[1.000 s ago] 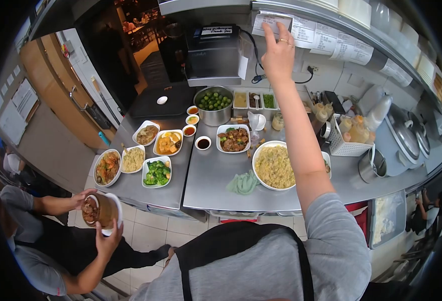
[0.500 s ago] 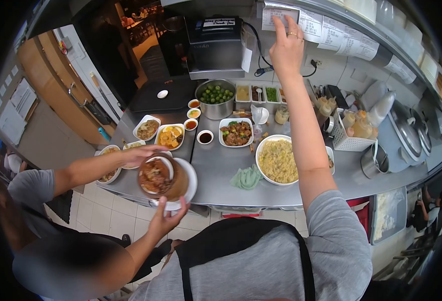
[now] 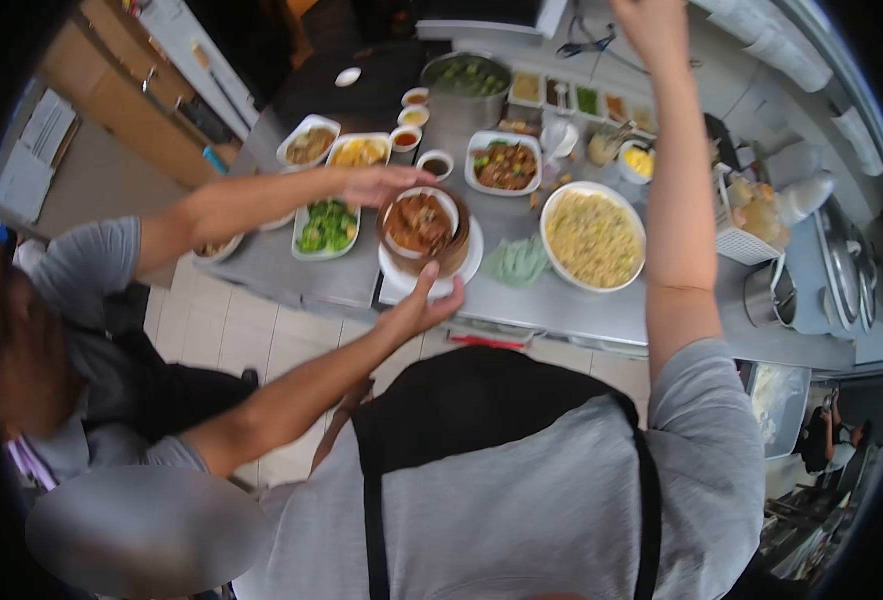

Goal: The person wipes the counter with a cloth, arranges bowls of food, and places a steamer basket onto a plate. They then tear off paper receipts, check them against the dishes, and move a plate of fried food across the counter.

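My right hand (image 3: 654, 28) is raised at the top edge of the head view, its fingertips cut off by the frame. Paper slips (image 3: 799, 68) hang from the shelf edge to its right. Below my outstretched arm, a large white bowl of fried rice (image 3: 593, 236) stands on the steel counter. A green cloth (image 3: 518, 263) lies beside it. My left hand is not in view. At the left, a co-worker's two hands (image 3: 413, 308) are around a brown pot of stew (image 3: 421, 226), which is over a white plate (image 3: 469, 262).
On the counter are a dish of meat and greens (image 3: 504, 163), a dish of broccoli (image 3: 326, 229), small sauce cups (image 3: 405, 138) and a steel pot of green fruit (image 3: 468, 90). A white basket of bottles (image 3: 751, 235) and a metal pot (image 3: 769, 295) stand at the right.
The view has tilted down, so my right hand now sits at the top edge and the slips it was touching are out of sight. The co-worker's pot has become more level; the broccoli now shows.
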`<control>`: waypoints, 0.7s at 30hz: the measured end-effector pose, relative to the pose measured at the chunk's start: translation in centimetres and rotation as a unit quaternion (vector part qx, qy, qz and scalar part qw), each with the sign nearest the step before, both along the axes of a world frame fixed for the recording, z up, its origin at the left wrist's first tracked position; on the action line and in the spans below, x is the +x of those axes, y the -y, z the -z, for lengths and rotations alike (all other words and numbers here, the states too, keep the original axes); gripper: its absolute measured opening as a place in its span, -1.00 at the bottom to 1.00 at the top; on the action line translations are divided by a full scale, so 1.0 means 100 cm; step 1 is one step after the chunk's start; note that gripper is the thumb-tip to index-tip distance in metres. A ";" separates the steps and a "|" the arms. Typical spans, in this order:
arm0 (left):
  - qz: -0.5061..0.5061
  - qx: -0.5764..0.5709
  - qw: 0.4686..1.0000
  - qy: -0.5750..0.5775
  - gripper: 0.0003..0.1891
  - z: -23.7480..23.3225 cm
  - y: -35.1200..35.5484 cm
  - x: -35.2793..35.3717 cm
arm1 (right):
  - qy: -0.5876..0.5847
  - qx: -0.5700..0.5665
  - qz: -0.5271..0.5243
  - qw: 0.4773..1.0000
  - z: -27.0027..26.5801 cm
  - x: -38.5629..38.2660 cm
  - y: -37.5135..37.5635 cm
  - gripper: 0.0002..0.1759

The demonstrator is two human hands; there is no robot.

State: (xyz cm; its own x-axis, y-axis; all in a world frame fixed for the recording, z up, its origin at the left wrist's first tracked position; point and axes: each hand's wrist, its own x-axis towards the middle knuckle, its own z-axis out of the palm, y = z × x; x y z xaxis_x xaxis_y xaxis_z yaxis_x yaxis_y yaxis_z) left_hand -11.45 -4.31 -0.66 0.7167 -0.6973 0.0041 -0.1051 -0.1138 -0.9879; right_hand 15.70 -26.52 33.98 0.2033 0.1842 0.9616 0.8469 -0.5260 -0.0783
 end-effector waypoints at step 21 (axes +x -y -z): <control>-0.278 -0.902 0.245 -0.222 -0.57 -0.014 -0.054 -0.073 | -0.525 -0.096 -0.112 0.838 0.298 -0.122 -0.023 -0.85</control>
State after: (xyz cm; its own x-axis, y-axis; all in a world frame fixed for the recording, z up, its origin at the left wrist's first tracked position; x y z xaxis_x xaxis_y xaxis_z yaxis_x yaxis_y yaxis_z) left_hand -18.75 1.09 0.74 0.9079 0.3574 -0.2188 0.3710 -0.4427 0.8163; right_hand 3.53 -24.18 4.21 0.8586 0.4615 0.2233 0.4437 -0.4506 -0.7747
